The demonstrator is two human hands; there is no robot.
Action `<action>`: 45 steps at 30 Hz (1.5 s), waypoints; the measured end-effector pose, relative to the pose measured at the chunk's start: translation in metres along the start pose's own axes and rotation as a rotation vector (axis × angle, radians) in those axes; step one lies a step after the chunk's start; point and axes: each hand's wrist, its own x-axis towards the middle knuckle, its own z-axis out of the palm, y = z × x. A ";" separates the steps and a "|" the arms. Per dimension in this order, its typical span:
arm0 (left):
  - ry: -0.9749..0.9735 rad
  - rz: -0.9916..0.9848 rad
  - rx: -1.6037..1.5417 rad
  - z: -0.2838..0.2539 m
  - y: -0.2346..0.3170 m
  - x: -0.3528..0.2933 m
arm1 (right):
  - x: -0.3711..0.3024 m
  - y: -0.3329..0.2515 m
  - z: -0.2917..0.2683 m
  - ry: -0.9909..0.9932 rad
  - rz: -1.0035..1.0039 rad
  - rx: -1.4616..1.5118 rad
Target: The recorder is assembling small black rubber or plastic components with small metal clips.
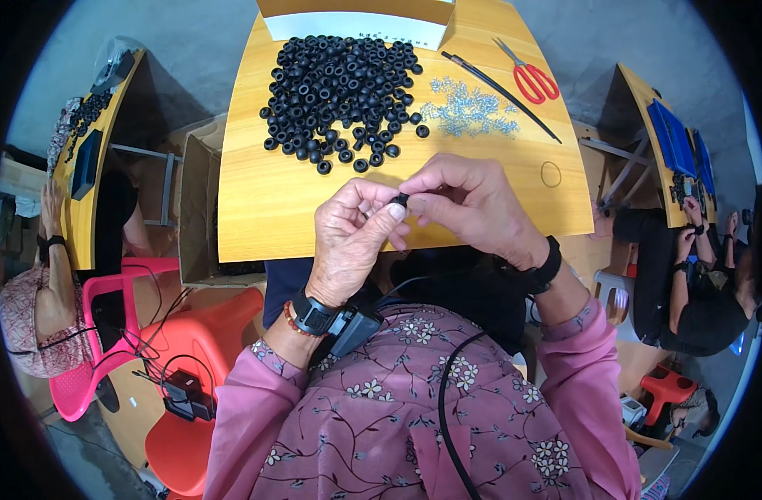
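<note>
Both my hands meet over the table's near edge around one small black ring-shaped piece (400, 200). My left hand (356, 229) pinches it between thumb and fingers. From the other side, my right hand (464, 200) closes its thumb and forefinger at the same piece; its fingers partly cover it. Beyond my hands lies a heap of round black pieces with holes (339, 92), several loose ones at its near edge. Right of the heap is a scatter of small silvery metal parts (468, 108).
Red-handled scissors (535, 82), a thin black rod (502, 93) and a rubber band (551, 174) lie on the table's right side. A white box (356, 25) stands at the far edge. A cardboard box (199, 208) and orange chair (189, 392) are at left. People sit at both side tables.
</note>
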 end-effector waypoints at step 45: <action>0.022 -0.065 -0.152 0.000 0.006 0.001 | -0.003 -0.003 0.010 0.053 -0.295 -0.232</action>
